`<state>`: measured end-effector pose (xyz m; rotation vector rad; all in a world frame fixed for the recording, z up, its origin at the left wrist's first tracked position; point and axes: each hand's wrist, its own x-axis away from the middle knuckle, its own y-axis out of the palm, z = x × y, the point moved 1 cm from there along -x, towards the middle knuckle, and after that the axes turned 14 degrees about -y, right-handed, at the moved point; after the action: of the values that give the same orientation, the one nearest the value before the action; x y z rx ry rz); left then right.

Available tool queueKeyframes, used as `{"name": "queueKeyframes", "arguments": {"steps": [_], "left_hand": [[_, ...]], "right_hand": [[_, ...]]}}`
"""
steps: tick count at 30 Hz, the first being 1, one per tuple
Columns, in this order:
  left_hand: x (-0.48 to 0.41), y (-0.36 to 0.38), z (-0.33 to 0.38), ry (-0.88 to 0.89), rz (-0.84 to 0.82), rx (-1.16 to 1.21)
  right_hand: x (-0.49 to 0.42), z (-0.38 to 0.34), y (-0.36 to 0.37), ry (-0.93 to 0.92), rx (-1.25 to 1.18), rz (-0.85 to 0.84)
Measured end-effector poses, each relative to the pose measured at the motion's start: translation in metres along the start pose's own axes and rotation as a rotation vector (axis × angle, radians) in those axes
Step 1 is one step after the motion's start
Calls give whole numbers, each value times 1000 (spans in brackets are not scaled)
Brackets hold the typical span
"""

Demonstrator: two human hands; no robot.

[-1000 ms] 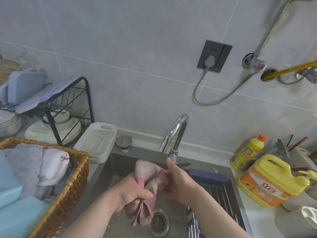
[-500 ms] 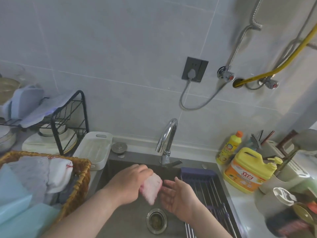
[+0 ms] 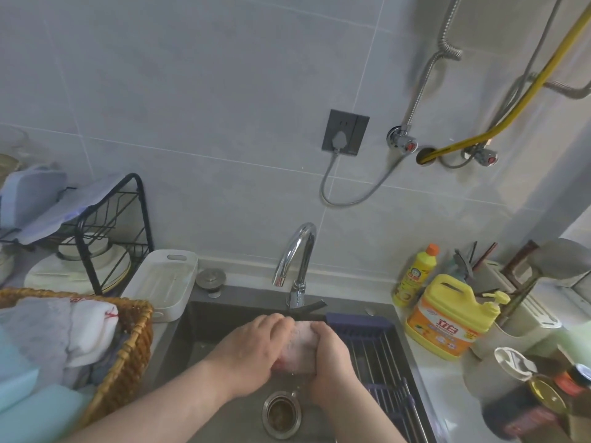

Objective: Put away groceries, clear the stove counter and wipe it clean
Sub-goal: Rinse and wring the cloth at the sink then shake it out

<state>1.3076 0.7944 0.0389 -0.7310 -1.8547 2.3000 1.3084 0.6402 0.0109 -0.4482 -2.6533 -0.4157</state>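
Head view.

Hand pose: both forearms reach forward over the sink point(image 3: 204, 318). The left hand point(image 3: 252, 350) and the right hand point(image 3: 329, 362) meet above the basin, just in front of the faucet point(image 3: 299, 251). The fingers point(image 3: 275, 321) of the left hand are curled over the top of a pink-and-white cloth point(image 3: 299, 346). The right hand's fingers are clenched round the cloth's other end. The cloth is bunched into a tight roll between the two hands, directly above the drain strainer point(image 3: 281, 414). Most of the cloth is covered by the hands; only its middle shows.

Surroundings: a purple roll-up rack point(image 3: 377, 346) spans the right part of the sink, just beside the right hand. On the worktop point(image 3: 447, 378) to the right stand a yellow detergent jug point(image 3: 447, 318) and, behind it, a yellow bottle point(image 3: 414, 276). To the left of the sink sit a white tray point(image 3: 163, 282), a metal sink plug point(image 3: 211, 279) and a wicker basket point(image 3: 134, 340) filled with folded cloths. A black wire rack point(image 3: 140, 219) stands behind the basket.
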Motion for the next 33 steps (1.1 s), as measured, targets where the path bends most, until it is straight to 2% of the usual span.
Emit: {"name": "queueKeyframes", "arguments": {"steps": [1, 3, 7, 10, 13, 17, 21, 23, 25, 27, 30, 33], "left_hand": [[-4, -5, 2, -138, -96, 95], [-12, -8, 5, -392, -395, 329], [-24, -7, 3, -504, -667, 721], [-22, -12, -6, -545, -936, 1140], [-15, -5, -17, -552, -1107, 1467], [-9, 6, -25, -567, -1216, 1593], [-13, 10, -32, -553, -1270, 1556], [-16, 4, -29, -545, -1206, 1397], [-20, -3, -23, -552, -970, 1126], [-22, -6, -18, -485, -682, 779], [-19, -5, -18, -239, -377, 295], [-15, -2, -23, 153, -135, -18]], "right_hand": [[0, -6, 0, -121, 52, 38], [3, -17, 0, -334, 85, 17], [4, -25, 2, -525, 82, -118], [-1, -28, 9, -527, 59, -183], [-6, -33, 16, -501, -3, -228], [-7, -38, 18, -412, 25, -337], [-8, -43, 8, -297, 67, -441], [-14, -42, -3, -224, 32, -512], [-18, -40, -16, -103, -32, -512], [-19, -32, -27, 90, -66, -470], [-17, -13, -35, 383, -44, -530], [-13, -3, -30, 513, -64, -643]]}}
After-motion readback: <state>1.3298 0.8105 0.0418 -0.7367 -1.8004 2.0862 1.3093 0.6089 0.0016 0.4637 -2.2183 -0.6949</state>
